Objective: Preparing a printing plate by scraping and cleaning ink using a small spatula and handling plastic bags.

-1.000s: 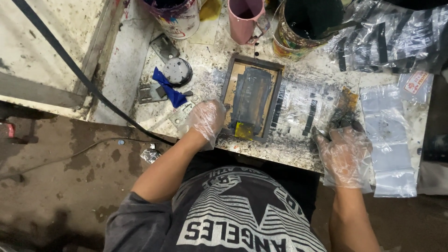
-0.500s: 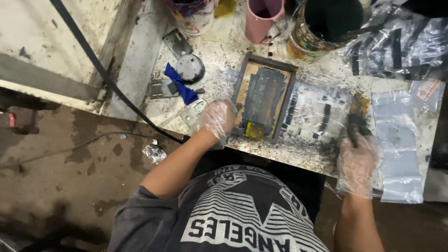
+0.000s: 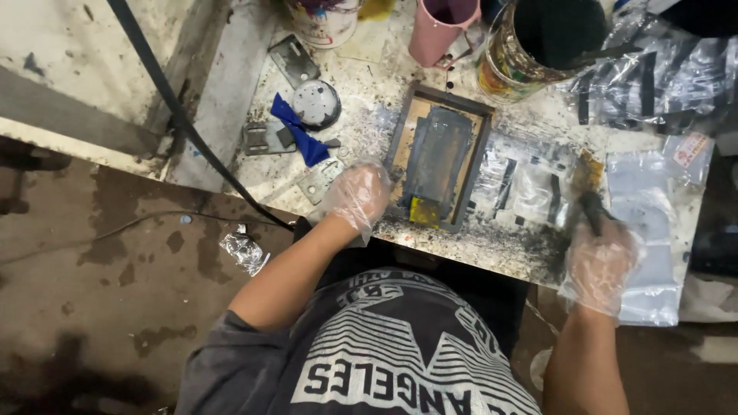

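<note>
Left hand [image 3: 360, 196], plastic-gloved, fingers closed on corner of small printing frame [image 3: 437, 157], pinning it flat to surface [image 3: 369, 92]. Right hand [image 3: 598, 257] gripped inked brush [image 3: 590, 206], held clear right of frame, over clear plastic bag [image 3: 530, 180].

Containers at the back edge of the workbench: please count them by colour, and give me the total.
Pink cup: 1
White paint-stained bucket: 1
Yellowish tin with black inside: 1
Total: 3 containers, all cut off partly by the top of the picture.
</note>
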